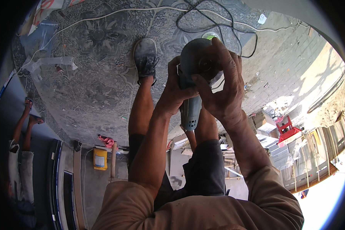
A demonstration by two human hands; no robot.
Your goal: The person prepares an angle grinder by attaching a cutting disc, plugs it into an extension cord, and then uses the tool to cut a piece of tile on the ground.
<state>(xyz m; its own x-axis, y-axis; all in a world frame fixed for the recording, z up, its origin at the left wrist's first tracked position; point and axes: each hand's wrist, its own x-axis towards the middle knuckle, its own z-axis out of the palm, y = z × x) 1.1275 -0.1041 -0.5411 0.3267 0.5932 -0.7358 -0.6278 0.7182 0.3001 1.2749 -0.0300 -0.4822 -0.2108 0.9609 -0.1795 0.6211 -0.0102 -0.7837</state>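
Note:
A grey-green handheld power tool (191, 115), apparently an angle grinder, is held up in front of my body, its vented end pointing toward me. Its far end carries a dark round disc or guard (191, 51) with a round fitting near the middle. My left hand (174, 92) wraps round the tool below the disc. My right hand (222, 88) grips the disc end, thumb near the central fitting and fingers along the right rim. The hands hide much of the tool. A small green round object (210, 35) is partly hidden behind the disc.
Black (255, 48) and white cables (103, 17) cross the dusty patterned floor (96, 76). My shoe (145, 57) stands left of the tool. Another person's legs (25, 115) show at far left. A red plastic stool (286, 128), boards, rubble and a yellow container (100, 157) lie around.

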